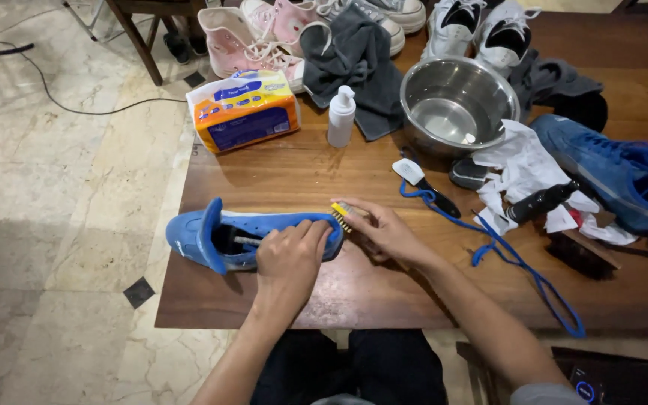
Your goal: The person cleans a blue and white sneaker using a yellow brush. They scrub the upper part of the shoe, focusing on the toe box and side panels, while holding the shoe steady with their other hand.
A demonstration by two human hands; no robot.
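A blue sneaker [211, 236] lies on its side near the front left of the wooden table [301, 172], laces removed. My left hand [290, 255] grips its upper and presses it onto the table. My right hand [384, 229] holds a small yellow-bristled brush [341, 212] against the toe end of the shoe. Most of the brush handle is hidden inside my fingers.
A steel bowl [455, 101], a white pump bottle [341, 116], an orange tissue pack [243, 109], a grey cloth [358, 64], another blue sneaker [616, 172], a blue lace [519, 262], crumpled paper [523, 169], more brushes and pink and white shoes crowd the back and right.
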